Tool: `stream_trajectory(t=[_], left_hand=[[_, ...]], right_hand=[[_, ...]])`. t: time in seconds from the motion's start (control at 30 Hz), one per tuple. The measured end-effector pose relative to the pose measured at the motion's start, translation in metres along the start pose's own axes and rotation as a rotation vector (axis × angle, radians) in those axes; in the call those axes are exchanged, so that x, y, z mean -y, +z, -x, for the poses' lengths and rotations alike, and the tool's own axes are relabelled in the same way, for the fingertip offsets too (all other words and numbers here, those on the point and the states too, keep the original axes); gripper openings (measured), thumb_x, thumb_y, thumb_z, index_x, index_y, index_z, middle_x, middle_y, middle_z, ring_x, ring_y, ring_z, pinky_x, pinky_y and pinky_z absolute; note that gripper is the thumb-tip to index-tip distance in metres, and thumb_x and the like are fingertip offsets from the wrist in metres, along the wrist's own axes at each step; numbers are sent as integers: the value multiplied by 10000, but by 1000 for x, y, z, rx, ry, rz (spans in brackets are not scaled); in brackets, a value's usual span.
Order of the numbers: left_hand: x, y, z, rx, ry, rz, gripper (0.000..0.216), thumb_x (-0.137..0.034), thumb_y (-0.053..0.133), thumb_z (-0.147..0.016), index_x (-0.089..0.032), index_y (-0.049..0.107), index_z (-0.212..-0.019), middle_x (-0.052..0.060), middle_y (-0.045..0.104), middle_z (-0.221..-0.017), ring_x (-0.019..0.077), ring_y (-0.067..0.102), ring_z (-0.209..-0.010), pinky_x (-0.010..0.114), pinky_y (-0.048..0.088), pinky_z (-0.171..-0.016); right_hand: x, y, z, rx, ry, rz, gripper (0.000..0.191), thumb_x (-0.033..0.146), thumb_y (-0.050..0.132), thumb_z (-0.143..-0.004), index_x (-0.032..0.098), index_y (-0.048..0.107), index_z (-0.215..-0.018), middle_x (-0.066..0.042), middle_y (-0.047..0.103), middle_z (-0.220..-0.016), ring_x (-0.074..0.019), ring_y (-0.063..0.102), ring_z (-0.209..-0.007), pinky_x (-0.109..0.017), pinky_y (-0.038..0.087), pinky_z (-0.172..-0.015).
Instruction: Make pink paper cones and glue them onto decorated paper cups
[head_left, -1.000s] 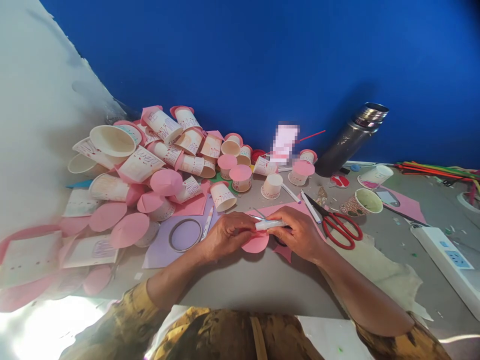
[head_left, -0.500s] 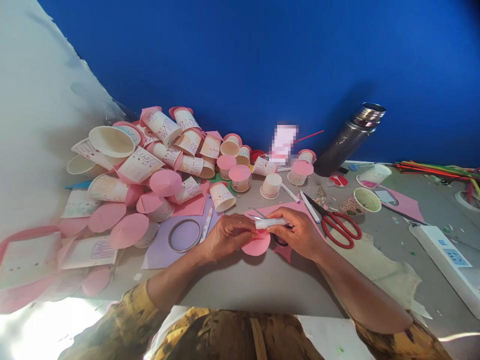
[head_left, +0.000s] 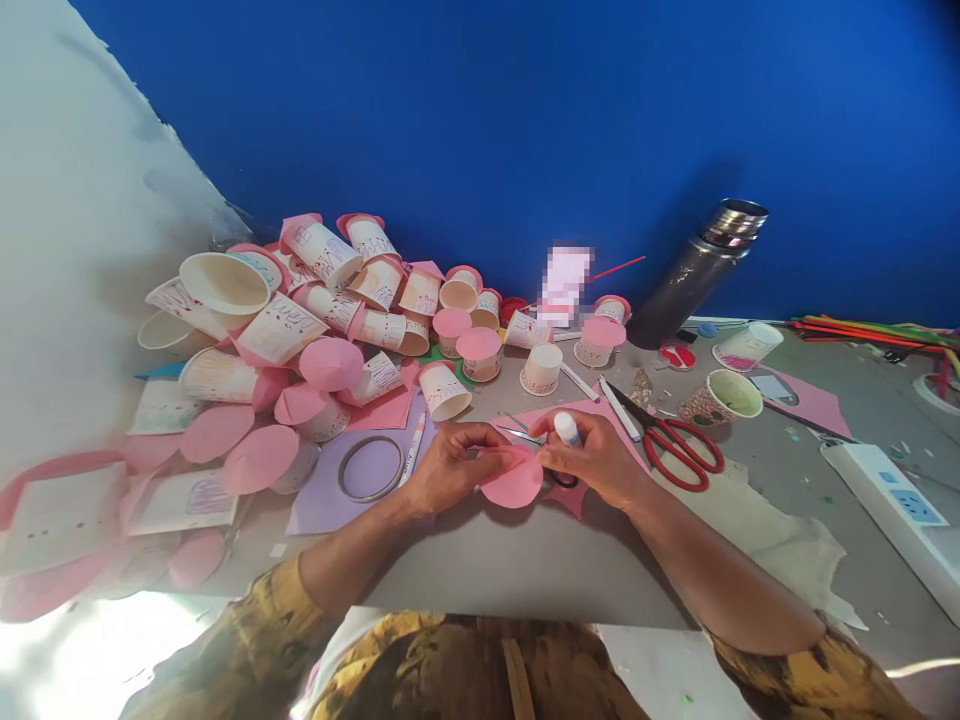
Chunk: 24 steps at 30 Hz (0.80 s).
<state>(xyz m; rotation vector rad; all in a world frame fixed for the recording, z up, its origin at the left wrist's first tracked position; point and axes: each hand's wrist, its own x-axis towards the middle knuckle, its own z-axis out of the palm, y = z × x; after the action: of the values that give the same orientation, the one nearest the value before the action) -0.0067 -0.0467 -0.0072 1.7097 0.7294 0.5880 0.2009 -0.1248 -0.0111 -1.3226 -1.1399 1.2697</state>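
My left hand [head_left: 454, 465] pinches the left edge of a pink paper circle [head_left: 514, 483] above the near part of the table. In my right hand [head_left: 596, 455] is a white glue stick [head_left: 566, 428], held nearly upright, with the fingers closed around it. The fingertips of that hand also reach the circle's right edge. Behind the circle lie small scissors [head_left: 523, 434], their handles partly hidden by my right hand. A pink paper offcut [head_left: 566, 498] shows under the right hand.
Many decorated paper cups with pink tops [head_left: 330, 362] are heaped at left. A tape roll [head_left: 370, 468] rests on purple paper [head_left: 315, 512]. Red-handled scissors [head_left: 690, 460], a dark flask [head_left: 690, 275], a patterned cup [head_left: 721, 400] and a power strip [head_left: 892, 520] are at right.
The glue stick has turned from lying level across the circle to nearly upright in my right hand, off the paper's surface. My left hand still holds the paper circle.
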Motion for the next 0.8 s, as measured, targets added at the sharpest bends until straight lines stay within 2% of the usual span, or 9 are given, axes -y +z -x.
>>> stream_trajectory(t=[0.07,0.17,0.33,0.5,0.67,0.8], left_hand=[[1,2,1,14,-1,-16,210,-347,713,-830,-154,753,-757,29,722,-711,135,585,-623,251,438,-567],[3,5,2,14,-10,-43,201,-337,700,-834,-156,756,-768,29,726,-723,141,587,-644,257,434,-593],[2,8,4,-32,-29,-73,214,-349,696,-835,-164,747,-742,15,709,-697,135,568,-634,250,417,-579],[2,8,4,-28,-101,-27,226,-356,702,-799,-158,714,-690,-6,638,-626,109,505,-569,232,351,-511],[4,5,1,-24,-198,88,210,-338,704,-754,-152,675,-662,-10,620,-611,105,508,-562,223,362,-511],[2,6,1,-19,-215,47,193,-322,688,-753,-147,676,-672,-13,613,-616,105,504,-582,223,358,-530]], right_hand=[[0,6,2,13,-52,161,368,469,845,-703,188,737,-915,43,556,-606,-113,478,-534,-245,408,-495],[0,12,2,-34,-125,327,249,427,797,-746,188,731,-774,2,669,-685,-147,562,-620,-255,437,-551],[-2,16,2,-52,-109,392,110,284,722,-773,204,685,-707,17,685,-650,-149,573,-610,-252,426,-566],[-2,12,3,-29,-62,380,175,307,716,-765,196,645,-650,29,615,-576,-126,510,-545,-239,372,-510],[4,-4,-2,-87,-23,307,324,483,659,-826,169,739,-840,10,604,-610,-125,490,-546,-245,388,-498],[5,1,-2,-18,-18,348,303,467,706,-793,167,742,-812,10,617,-608,-121,487,-541,-241,374,-497]])
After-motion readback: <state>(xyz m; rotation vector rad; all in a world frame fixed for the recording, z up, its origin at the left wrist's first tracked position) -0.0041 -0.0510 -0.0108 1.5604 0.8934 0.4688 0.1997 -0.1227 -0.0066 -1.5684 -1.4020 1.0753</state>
